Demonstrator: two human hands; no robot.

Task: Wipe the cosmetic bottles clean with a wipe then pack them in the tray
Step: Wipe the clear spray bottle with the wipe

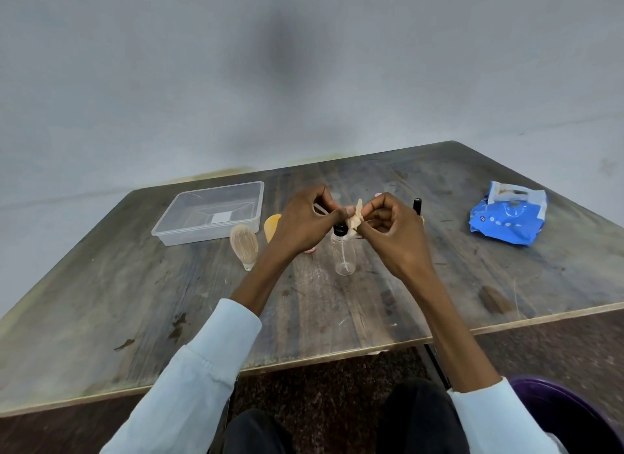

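Observation:
Both hands are raised over the table's middle, pinching a small crumpled beige wipe (355, 217) between them. My left hand (304, 224) grips its left side, my right hand (388, 227) its right side. Just below the wipe, a clear bottle with a black cap (345, 256) stands upright on the table. A ribbed beige bottle (243, 245) lies to the left, beside an orange bottle (271, 225) partly hidden by my left hand. The clear plastic tray (175, 232) sits at the back left, with only a white label showing on its floor. A black tube (417, 205) stands behind my right hand.
A blue wipe packet (506, 222) lies at the back right of the worn wooden table (135, 301). A small pink item (309, 250) peeks out under my left hand. The table's front edge runs close to my knees; a purple chair (557, 409) is at lower right.

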